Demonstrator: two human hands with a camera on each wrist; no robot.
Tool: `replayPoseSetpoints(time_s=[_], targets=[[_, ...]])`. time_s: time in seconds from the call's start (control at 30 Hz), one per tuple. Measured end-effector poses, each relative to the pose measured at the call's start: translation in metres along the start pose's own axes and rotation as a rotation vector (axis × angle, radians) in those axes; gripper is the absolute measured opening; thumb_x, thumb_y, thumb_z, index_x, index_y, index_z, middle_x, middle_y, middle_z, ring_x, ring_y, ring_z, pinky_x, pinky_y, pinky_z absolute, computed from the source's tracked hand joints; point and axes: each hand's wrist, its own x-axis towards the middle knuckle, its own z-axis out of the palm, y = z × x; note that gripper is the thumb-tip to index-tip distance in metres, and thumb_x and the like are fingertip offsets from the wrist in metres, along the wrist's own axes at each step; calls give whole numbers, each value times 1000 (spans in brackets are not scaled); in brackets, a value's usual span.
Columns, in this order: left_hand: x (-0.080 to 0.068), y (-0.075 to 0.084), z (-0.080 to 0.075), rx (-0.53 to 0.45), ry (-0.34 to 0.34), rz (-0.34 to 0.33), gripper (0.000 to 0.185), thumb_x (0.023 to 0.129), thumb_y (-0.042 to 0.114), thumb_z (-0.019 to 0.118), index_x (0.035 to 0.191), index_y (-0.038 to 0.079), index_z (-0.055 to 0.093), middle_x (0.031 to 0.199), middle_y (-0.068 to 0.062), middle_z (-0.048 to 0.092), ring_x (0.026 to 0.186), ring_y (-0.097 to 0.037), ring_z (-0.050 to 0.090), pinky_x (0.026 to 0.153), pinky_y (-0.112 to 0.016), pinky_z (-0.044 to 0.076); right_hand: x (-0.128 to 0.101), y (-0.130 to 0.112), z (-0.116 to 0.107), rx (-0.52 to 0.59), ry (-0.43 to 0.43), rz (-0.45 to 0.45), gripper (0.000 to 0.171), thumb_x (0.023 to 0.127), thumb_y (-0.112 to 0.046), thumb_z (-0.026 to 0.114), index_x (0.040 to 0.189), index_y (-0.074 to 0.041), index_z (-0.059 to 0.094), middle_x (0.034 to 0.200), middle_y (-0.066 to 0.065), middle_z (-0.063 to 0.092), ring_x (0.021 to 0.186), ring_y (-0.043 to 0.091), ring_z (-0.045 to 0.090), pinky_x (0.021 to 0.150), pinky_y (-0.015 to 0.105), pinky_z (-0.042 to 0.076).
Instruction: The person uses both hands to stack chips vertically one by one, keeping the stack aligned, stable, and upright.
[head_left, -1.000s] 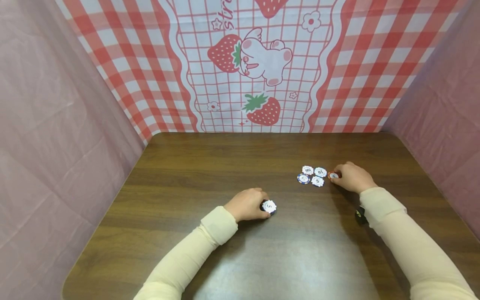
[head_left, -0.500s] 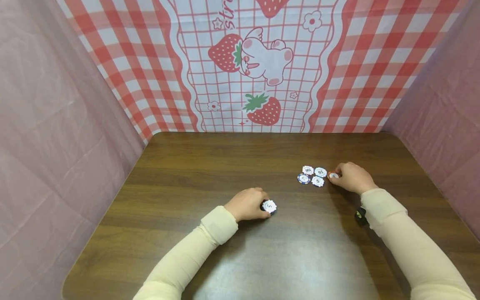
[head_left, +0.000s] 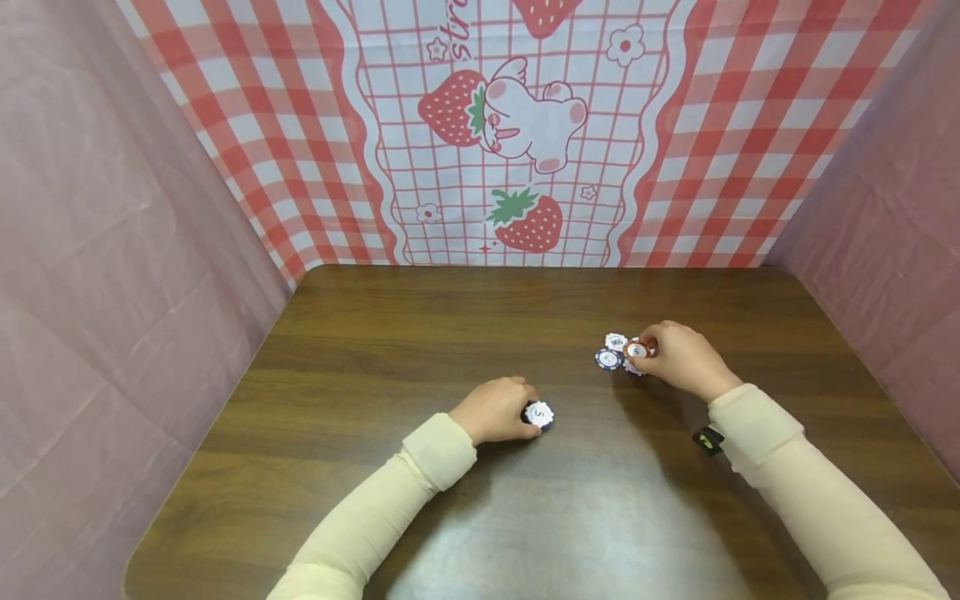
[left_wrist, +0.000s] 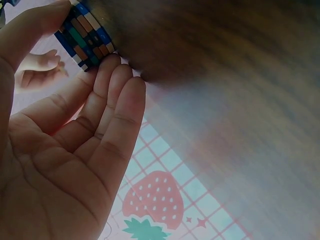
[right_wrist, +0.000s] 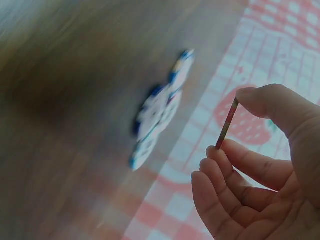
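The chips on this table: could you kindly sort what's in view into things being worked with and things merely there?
In use:
- left hand gripping chip stack
- right hand pinching orange chip
- loose chips

Merely there:
- strawberry backdrop
- pink side cloths

Head view: bright, even light; pale glare on table (head_left: 570,533) near its front edge. Both wrist views soft, motion-blurred.
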Motion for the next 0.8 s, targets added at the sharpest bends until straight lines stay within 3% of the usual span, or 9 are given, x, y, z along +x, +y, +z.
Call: replayPoseSetpoints(time_s=[0.3,0.8], targets=[[0,0,0,12,-3,3,30,79,39,76,100,18,73,93,4,66,82,-10,60,73,-26,49,-6,-38,6,29,50,-129,32,78,-21,76,99,2,69,90,11,66,79,23,63,71,41,50],[0,-1,0,7,7,8,29,78,39,77,98,18,73,89,4,65,79,-9,59,70,-26,48,-12,-81,26,90,6,-292,20,77,-22,81,88,-8,71,82,0,65,75,13,61,69,30,50]])
